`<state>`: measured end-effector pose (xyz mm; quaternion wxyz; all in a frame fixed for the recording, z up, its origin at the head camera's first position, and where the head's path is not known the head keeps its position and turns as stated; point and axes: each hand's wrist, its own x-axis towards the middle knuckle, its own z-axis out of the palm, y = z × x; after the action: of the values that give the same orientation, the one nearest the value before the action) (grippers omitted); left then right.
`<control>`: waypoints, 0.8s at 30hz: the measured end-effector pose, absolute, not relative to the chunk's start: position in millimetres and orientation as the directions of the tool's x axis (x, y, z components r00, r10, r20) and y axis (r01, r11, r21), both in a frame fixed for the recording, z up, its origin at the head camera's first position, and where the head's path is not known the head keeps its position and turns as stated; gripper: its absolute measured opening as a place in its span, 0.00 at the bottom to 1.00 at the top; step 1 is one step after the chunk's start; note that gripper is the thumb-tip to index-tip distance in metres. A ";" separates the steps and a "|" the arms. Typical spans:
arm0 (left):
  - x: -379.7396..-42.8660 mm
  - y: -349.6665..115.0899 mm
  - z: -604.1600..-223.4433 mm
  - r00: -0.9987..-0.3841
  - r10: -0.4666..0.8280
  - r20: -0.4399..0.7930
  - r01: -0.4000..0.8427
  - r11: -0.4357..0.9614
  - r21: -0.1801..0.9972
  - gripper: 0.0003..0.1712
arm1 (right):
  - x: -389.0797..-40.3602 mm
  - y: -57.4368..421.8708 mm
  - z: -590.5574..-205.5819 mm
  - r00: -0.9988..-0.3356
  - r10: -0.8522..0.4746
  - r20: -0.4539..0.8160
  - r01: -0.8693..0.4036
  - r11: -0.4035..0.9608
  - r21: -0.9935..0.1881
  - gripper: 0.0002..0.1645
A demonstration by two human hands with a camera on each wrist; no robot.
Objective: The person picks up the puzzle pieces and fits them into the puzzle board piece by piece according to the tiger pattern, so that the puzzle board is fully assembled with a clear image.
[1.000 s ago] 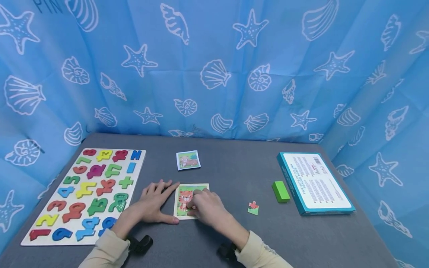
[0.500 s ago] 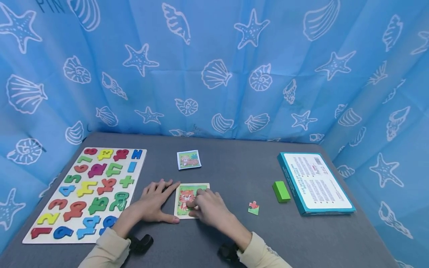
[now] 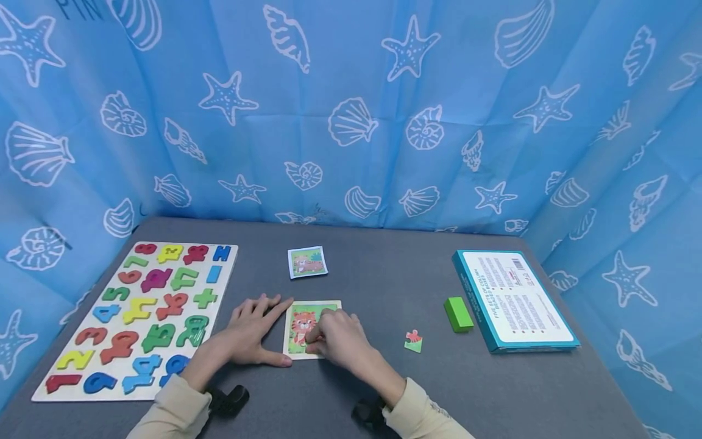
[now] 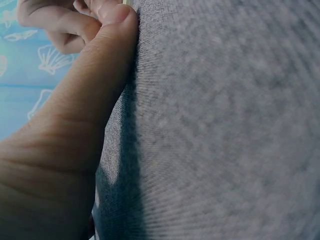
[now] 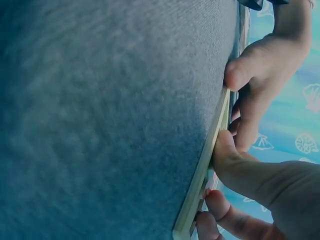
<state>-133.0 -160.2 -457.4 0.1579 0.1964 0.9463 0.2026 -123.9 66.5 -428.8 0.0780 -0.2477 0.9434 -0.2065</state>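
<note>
A small wooden tray puzzle (image 3: 303,326) with a tiger picture lies flat on the table in the head view. My left hand (image 3: 251,332) rests beside it with fingers spread, thumb and index fingertip touching its left edge. Over the puzzle's right half is my right hand (image 3: 341,341), its fingers bent. In the right wrist view the right thumb (image 5: 227,152) and fingers close around a small, mostly hidden puzzle piece (image 5: 210,179) at the tray. That hand covers much of the tray's right side. A loose puzzle piece (image 3: 414,341), green and orange, lies to the right.
Left of my hands lies a white board (image 3: 41,395) of colourful numbers. A small picture card (image 3: 307,263) sits behind the puzzle. To the right are a green block (image 3: 458,314) and a teal-and-white flat box (image 3: 515,302). A blue curtain (image 3: 351,164) hangs behind the table.
My right hand shifts slightly over the puzzle's right half, its fingers staying bent. The left hand keeps its place at the left edge, and the loose piece lies where it was.
</note>
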 end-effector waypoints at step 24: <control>-133.1 -161.4 -459.5 -0.872 0.435 -0.225 0.302 0.839 0.454 0.69 | -114.5 67.5 -427.8 -0.812 -0.584 -0.011 -0.563 0.788 -0.251 0.04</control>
<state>-133.1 -161.4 -459.5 0.1616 0.1951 0.9451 0.2066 -114.5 67.5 -427.8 0.0442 -0.3035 0.9444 -0.1188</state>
